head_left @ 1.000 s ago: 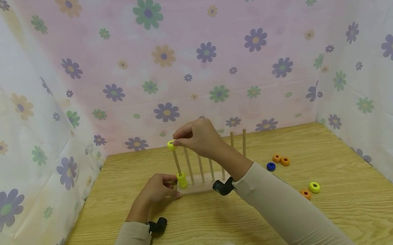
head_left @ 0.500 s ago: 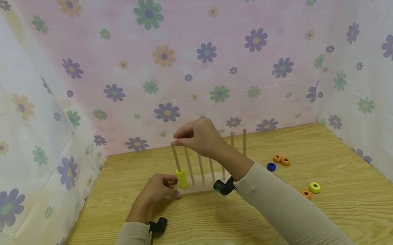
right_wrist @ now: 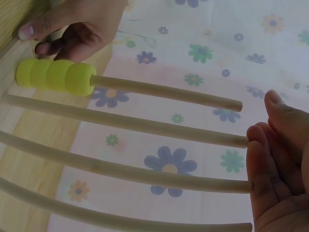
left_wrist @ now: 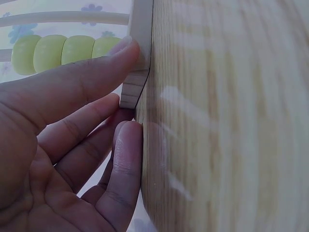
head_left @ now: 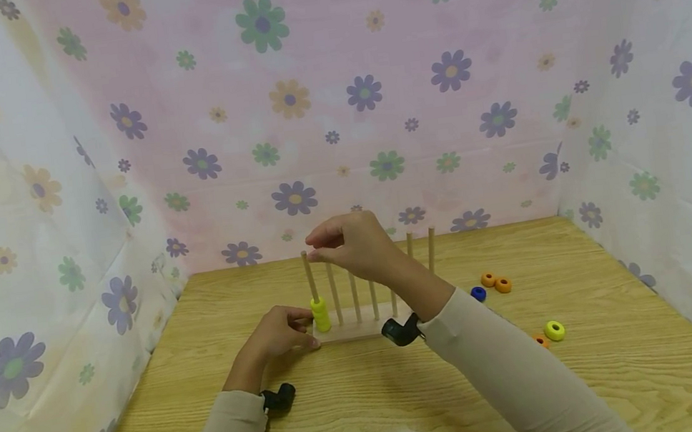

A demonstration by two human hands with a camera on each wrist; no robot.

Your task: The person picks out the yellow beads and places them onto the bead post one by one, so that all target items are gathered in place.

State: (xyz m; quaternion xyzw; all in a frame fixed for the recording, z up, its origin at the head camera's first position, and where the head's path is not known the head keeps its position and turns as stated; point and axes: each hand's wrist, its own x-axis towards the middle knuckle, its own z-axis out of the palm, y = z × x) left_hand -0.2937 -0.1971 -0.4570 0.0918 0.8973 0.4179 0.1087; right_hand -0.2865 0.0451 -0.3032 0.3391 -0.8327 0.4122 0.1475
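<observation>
A wooden peg stand (head_left: 349, 331) rests on the table, with upright pegs along its base. Several yellow beads (right_wrist: 55, 76) are stacked at the bottom of the leftmost peg (head_left: 310, 278), whose upper part is bare. My left hand (head_left: 277, 332) grips the left end of the base; in the left wrist view its thumb lies on the wood beside the beads (left_wrist: 48, 54), with fingers round the end. My right hand (head_left: 359, 247) is at the top of the leftmost pegs, holding nothing. Its thumb and fingers (right_wrist: 263, 179) are apart in the right wrist view, close to the peg tips.
To the right of the stand lie two orange beads (head_left: 503, 286) and a blue bead (head_left: 478, 294). Nearer the front are a yellow bead (head_left: 554, 331) and an orange bead (head_left: 541, 340), partly behind the right sleeve (head_left: 514, 368). Flowered cloth (head_left: 332, 102) surrounds the table (head_left: 343, 404).
The right hand let go of a yellow bead at the tip of the leftmost peg, and it dropped onto the stack. Its fingers have since parted and drawn slightly right. The left hand stayed put.
</observation>
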